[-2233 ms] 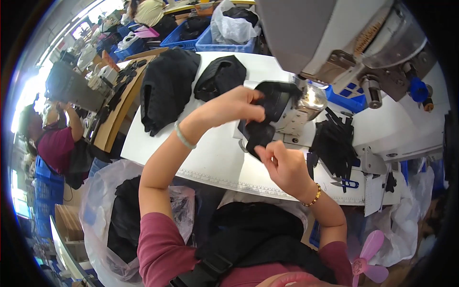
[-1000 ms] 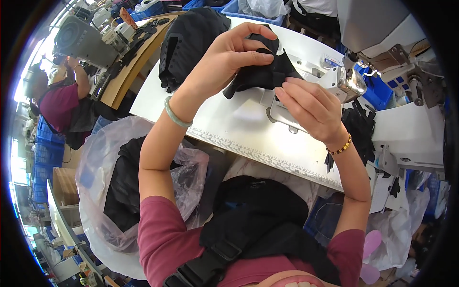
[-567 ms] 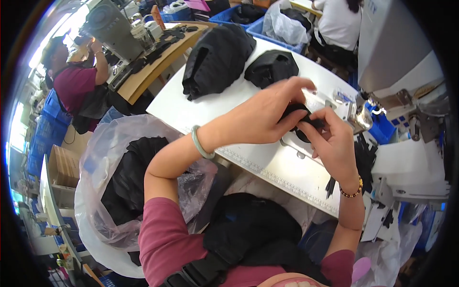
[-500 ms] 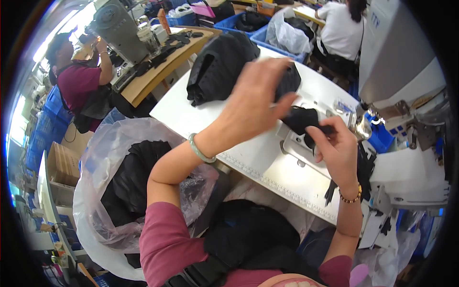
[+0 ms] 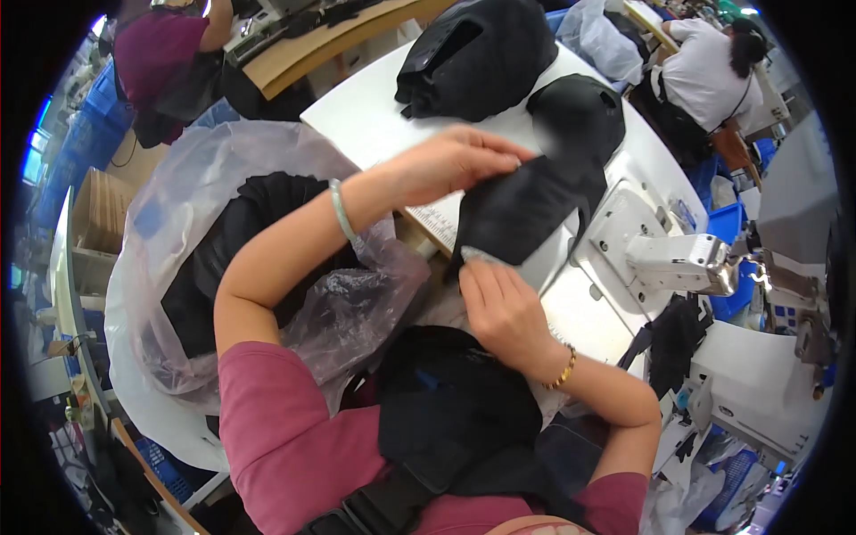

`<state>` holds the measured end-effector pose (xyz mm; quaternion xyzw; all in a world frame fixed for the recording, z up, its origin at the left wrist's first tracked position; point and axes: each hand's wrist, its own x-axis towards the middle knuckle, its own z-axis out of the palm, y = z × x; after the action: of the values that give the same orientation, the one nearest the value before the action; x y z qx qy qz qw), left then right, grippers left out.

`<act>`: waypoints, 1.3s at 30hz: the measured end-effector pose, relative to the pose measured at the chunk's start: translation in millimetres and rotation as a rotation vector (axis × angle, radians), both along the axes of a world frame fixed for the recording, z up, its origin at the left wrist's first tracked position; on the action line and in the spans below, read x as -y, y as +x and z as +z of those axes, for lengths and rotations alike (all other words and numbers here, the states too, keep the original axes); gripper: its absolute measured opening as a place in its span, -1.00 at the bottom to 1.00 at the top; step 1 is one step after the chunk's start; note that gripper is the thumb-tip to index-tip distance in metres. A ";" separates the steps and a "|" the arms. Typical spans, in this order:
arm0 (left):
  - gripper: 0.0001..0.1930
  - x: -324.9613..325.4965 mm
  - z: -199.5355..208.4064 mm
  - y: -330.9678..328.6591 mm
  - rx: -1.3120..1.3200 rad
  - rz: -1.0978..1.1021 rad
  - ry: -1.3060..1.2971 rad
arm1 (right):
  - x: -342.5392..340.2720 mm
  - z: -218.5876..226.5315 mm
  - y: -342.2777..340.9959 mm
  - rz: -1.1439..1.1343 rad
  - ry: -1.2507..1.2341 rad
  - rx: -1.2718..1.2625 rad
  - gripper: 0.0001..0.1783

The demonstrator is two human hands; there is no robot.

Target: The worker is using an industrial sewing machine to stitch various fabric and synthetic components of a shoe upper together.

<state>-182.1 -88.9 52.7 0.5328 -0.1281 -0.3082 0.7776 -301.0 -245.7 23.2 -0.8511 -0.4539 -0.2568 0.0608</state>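
A flat black fabric piece [image 5: 522, 214] is held slanting over the near side of the white sewing table [image 5: 357, 107]. My left hand [image 5: 464, 165] has its fingers closed on the far left edge of the cloth. Lower down, my right hand [image 5: 506, 308] grips the near edge, fingers pressed together, with a small pale strip showing beside them. Beyond the cloth lies a rounded black fabric piece [image 5: 580, 111]; whether the two are joined I cannot tell. A larger black fabric bundle [image 5: 481, 58] rests farther back on the table.
To the right stands a white sewing machine arm [image 5: 673, 259]. At my left is a clear plastic bag [image 5: 312, 147] filled with black fabric [image 5: 241, 241]. Blue bins [image 5: 727, 223] lie past the machine. One person [image 5: 165, 53] works at far left, another [image 5: 709, 71] at far right.
Both hands have moved away from the machine toward the table's near edge, bringing black fabric with them. The cloth is now spread between them. My view has shifted too.
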 end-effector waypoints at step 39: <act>-0.56 148.0 -5.2 130.5 1.733 0.200 0.916 | -88.4 -85.1 113.4 0.123 0.447 -0.178 -0.79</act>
<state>-51.6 -236.9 47.5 0.8325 -0.4763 0.2363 0.1555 -187.5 -157.3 -62.0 -0.8065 -0.4298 -0.2704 0.3028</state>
